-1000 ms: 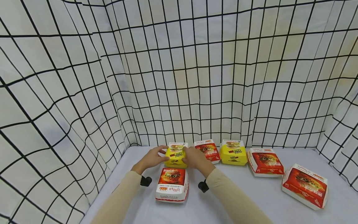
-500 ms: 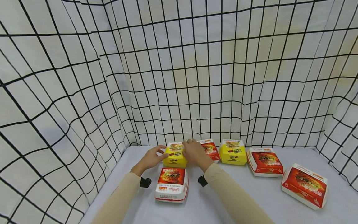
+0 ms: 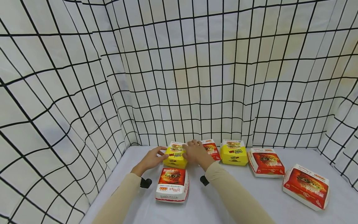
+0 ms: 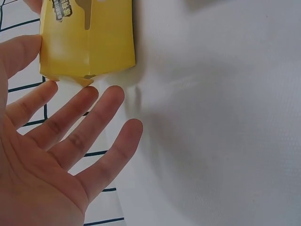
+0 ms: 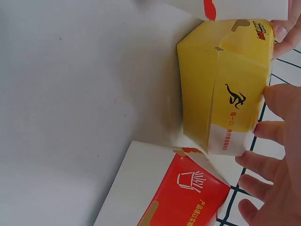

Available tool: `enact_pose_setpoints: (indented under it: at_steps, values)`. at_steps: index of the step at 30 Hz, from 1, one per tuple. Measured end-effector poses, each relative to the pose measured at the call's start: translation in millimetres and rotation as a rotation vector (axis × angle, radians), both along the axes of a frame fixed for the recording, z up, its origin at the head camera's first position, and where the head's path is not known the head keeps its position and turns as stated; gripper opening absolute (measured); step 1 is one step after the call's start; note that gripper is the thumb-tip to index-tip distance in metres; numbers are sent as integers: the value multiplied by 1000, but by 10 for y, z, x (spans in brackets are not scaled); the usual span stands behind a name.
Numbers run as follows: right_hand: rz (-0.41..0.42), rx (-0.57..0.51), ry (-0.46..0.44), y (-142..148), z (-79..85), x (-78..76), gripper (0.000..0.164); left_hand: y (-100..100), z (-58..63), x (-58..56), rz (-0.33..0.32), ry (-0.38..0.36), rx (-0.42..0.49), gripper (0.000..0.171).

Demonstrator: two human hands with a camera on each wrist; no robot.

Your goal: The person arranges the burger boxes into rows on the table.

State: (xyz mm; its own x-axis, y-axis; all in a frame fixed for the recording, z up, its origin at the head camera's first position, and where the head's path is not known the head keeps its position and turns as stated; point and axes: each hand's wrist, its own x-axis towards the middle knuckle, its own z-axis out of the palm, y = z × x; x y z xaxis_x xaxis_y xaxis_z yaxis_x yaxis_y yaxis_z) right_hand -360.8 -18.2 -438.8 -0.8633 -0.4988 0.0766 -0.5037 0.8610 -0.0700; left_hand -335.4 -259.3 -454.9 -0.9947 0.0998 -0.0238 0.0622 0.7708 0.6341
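Observation:
A yellow burger box (image 3: 174,160) stands at the back left of the white table, turned slightly askew. My left hand (image 3: 149,159) is at its left side. In the left wrist view, those fingers (image 4: 94,132) are spread and fairly straight, with the fingertips by the box's edge. My right hand (image 3: 197,154) is at the box's right side. Seen from the right wrist, the thumb and fingers (image 5: 261,165) lie extended along the box's upper edge, not wrapped around it. Directly in front is a red-and-white burger box (image 3: 171,185).
To the right, a red box (image 3: 211,149) is partly behind my right hand. Beyond it are another yellow box (image 3: 233,152) and two red boxes (image 3: 266,162), (image 3: 306,186). A black grid net (image 3: 179,109) over white cloth rises behind and at both sides.
My right hand has shifted from the yellow box's front right up along its right side. That box has turned a little and moved slightly left. The left hand stays at its left side.

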Motion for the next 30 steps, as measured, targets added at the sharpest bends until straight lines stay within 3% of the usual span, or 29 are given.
enact_pose_setpoints:
  at_steps: [14, 30]
  values:
    - [-11, 12, 37, -8, 9, 92, 50, -32, -45, -41, 35, 30, 38, 39]
    - [-42, 24, 107, -53, -15, 170, 49, -41, -66, -98, 117, 99, -42, 35]
